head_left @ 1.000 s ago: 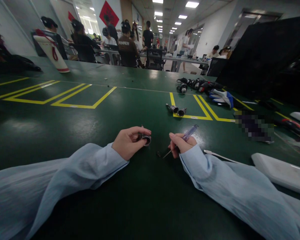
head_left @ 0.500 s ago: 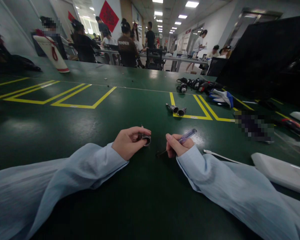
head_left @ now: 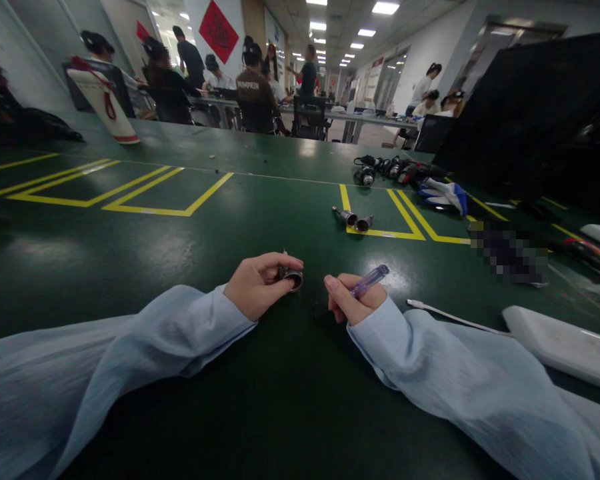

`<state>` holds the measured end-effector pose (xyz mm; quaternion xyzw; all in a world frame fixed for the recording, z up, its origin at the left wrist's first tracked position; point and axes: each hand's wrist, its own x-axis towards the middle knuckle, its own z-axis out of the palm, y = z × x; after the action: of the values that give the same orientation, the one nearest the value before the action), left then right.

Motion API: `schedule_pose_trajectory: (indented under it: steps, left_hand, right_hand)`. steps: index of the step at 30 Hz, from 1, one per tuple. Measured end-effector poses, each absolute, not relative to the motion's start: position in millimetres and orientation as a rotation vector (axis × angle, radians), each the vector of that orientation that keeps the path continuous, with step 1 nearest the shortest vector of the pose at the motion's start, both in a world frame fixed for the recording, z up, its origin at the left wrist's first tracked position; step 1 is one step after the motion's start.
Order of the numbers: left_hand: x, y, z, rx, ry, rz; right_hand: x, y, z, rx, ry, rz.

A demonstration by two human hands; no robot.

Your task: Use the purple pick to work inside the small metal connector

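Between its thumb and fingers, my left hand [head_left: 260,283] grips a small round metal cup-shaped part [head_left: 293,279] with its hollow end facing right. My right hand [head_left: 355,298] is closed around a screwdriver with a clear purple handle [head_left: 370,281]. The handle points up to the right, while the dark tip end, close to the green tabletop [head_left: 280,413], points left toward the metal part. A gap separates the two hands. Beyond them, two similar metal parts [head_left: 363,223] lie by a yellow tape corner.
A cluster of dark cabled devices [head_left: 367,175] lies at the back right, beside a white and blue glove [head_left: 445,195]. To the right are a white cable [head_left: 455,315], a white case [head_left: 565,343] and a red-black tool [head_left: 593,257]. A white bag [head_left: 103,107] stands back left.
My right hand, with the screwdriver, has shifted slightly left, closer to the metal part. My left hand has hardly moved. In the background, standing people have changed position.
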<state>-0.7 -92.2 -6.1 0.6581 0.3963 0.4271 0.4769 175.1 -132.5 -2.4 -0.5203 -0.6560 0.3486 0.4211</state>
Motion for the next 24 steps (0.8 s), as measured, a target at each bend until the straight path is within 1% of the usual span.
schedule_pose_trajectory:
  steps: [2,4,8,11,18,24]
  left_hand:
    - [-0.9,-92.6,-3.7,1.586,0.960,1.025]
    - [-1.2,-92.6,-1.3,1.551,0.954,1.014]
    - [-1.5,-92.6,2.1,1.467,0.918,1.016]
    - [-1.1,-93.3,3.5,1.428,0.921,1.006]
    - [-1.5,-93.7,2.9,1.455,0.906,0.998]
    - [-0.6,-96.0,3.9,1.516,0.910,0.996]
  right_hand:
    - [174.6,-133.2,-1.6,-1.332,-1.681,0.803]
    - [173.6,-133.0,-2.1,-1.343,-1.655,0.810]
    - [171.9,-131.2,-4.8,-1.241,-1.479,1.004]
    - [172.7,-130.8,-5.0,-1.091,-1.425,1.063]
    - [179.8,-134.2,0.1,-0.989,-1.696,0.848]
    - [175.8,-131.7,-5.3,-0.871,-1.794,0.730]
